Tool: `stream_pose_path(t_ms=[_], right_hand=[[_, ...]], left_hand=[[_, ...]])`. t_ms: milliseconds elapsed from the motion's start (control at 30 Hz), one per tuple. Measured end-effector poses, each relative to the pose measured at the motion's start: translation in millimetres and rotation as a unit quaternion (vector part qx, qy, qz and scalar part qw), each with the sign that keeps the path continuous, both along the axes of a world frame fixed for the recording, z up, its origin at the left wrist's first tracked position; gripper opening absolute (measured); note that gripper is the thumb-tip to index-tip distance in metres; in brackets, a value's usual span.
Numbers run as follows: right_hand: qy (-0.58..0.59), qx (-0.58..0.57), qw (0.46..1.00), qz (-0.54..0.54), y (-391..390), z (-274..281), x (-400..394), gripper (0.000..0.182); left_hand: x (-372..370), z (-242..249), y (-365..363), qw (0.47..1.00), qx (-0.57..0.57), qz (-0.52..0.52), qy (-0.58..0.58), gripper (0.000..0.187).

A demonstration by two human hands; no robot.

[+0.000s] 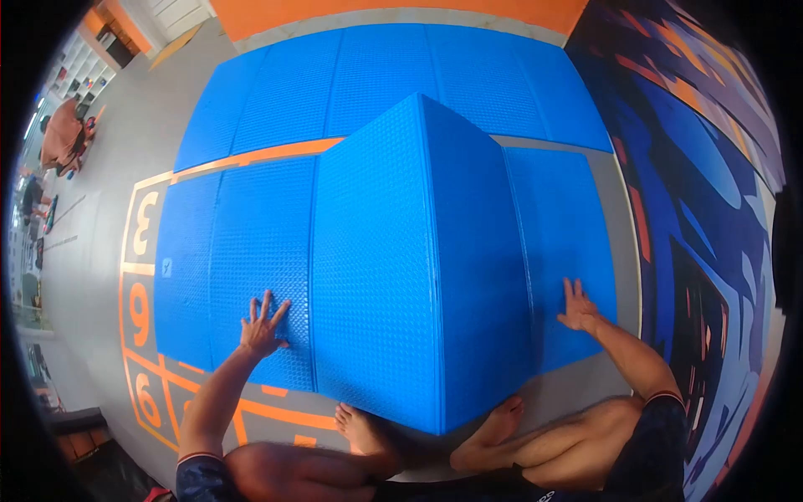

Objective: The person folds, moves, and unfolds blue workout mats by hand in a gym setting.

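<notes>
A blue folding exercise mat (376, 251) lies before me, its middle panels raised into a peak and its outer panels flat on the floor. My left hand (265, 330) rests on the flat panel left of the peak, fingers spread. On the far right panel lies my right hand (577, 306), palm down with fingers stretched out. Nothing is held in either hand. My bare feet are at the near edge, on both sides of the peak's front end.
Another blue mat (376, 75) lies flat behind, against an orange wall (401, 17). A painted wall (694, 209) rises on the right. Orange numbers (144, 318) mark the grey floor (92, 234) at left, where a crouching person (65, 134) is farther off.
</notes>
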State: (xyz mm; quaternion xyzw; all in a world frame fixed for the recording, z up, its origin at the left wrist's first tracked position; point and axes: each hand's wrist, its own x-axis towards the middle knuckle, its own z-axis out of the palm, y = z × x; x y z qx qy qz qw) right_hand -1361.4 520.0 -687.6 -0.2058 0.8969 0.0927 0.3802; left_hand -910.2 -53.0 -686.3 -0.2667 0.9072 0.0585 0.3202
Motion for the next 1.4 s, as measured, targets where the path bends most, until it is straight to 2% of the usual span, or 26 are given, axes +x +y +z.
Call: stream_pose_path(t_ms=[33,100,200,400,500,600,733,933,1000,1100,1400], right_hand=[[0.004,-0.057,0.998,-0.001,-11,10,6,0.102],[-0.006,-0.095,0.992,0.080,-20,0,15,0.102],[-0.044,-0.030,0.994,0.098,-38,12,30,0.105],[-0.028,0.052,0.998,0.030,-24,1,5,0.109],[0.001,0.097,0.995,-0.017,-14,-14,-10,0.106],[0.008,-0.047,0.998,-0.042,-4,-9,-17,0.103],[0.022,-0.027,0.999,-0.036,-13,-6,-15,0.107],[0.019,0.006,0.998,-0.053,-17,-14,-20,0.119],[0.009,0.012,0.998,-0.064,-16,-14,-25,0.121],[-0.010,0.037,0.999,-0.012,-7,-9,-36,0.124],[-0.057,0.034,0.996,-0.051,-2,-4,-46,0.137]], left_hand=[[-1,-1,-1,1.000,0.000,0.002,-0.001,0.114],[-1,0,0,1.000,0.001,0.008,-0.003,0.115],[-4,1,2,1.000,0.004,0.019,-0.002,0.118],[3,-13,-5,0.999,-0.019,0.031,0.024,0.124],[3,-18,-8,0.998,-0.010,0.057,0.027,0.120],[3,-18,0,0.998,-0.021,0.048,0.026,0.120],[1,-18,0,0.998,0.011,0.059,0.037,0.121],[7,-32,-11,0.992,0.022,-0.017,0.121,0.120],[0,-32,-13,0.994,0.026,-0.011,0.106,0.120],[-11,-33,-14,0.994,0.024,-0.010,0.103,0.119],[-23,-31,-7,0.993,0.040,0.005,0.108,0.121]])
